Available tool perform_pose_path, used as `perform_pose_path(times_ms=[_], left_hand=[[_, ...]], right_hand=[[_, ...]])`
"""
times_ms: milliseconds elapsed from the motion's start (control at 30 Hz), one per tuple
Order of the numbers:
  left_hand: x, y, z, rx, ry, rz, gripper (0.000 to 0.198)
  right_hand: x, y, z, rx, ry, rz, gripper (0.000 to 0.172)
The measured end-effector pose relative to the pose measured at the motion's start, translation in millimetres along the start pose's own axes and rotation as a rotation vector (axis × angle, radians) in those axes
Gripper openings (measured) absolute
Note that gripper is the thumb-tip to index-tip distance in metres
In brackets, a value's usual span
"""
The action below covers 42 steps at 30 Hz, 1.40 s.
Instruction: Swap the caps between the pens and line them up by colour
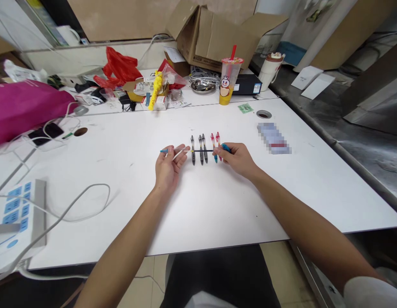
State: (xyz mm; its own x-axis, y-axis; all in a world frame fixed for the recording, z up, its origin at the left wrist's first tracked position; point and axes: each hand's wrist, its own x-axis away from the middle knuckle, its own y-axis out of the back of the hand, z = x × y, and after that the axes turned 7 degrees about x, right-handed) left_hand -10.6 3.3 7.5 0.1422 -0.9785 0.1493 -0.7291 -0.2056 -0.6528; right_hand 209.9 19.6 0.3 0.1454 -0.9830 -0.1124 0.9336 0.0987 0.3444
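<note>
Left hand (168,167) and right hand (236,160) pinched opposite ends of a slender blue-tipped rod (208,150) between the fingertips, the remaining fingers loosely curled. The rod lay across five parallel pens (201,156) on the white bench (121,205). Balanced fingertip hold at both ends kept it straight and level.

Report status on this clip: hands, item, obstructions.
Left hand and right hand pinching a thin rod at both ends. Rod lies across five pens on white table. Nothing else between hands.
</note>
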Motion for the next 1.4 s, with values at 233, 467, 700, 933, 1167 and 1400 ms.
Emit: perform_pose_path(times_ms=[233,467,700,933,1167,1400], left_hand=[[0.2,2.2,-3.8,-0.009,-0.018,-0.002,0.013],[1.0,0.4,-0.6,-0.016,-0.003,0.024,0.013],[9.9,-7.4,9.8,-0.013,0.145,0.141,0.014],[3.8,-2.0,2.1,0.008,0.079,0.089,0.012],[2.1,-1.2,1.8,0.012,0.070,0.072,0.013],[4.5,-2.4,2.6,-0.018,0.065,0.083,0.015]], right_hand=[[-1.3,4.0,0.9,-0.027,-0.005,-0.045,0.049],[-0.5,2.3,1.5,-0.005,-0.013,-0.037,0.048],[4.7,-11.4,4.0,0.050,-0.043,0.018,0.051],[1.5,-1.3,5.0,-0.102,0.009,-0.004,0.061],[1.0,0.2,5.1,0.049,0.091,-0.022,0.034],[2.5,-1.8,3.7,0.065,0.073,-0.031,0.034]])
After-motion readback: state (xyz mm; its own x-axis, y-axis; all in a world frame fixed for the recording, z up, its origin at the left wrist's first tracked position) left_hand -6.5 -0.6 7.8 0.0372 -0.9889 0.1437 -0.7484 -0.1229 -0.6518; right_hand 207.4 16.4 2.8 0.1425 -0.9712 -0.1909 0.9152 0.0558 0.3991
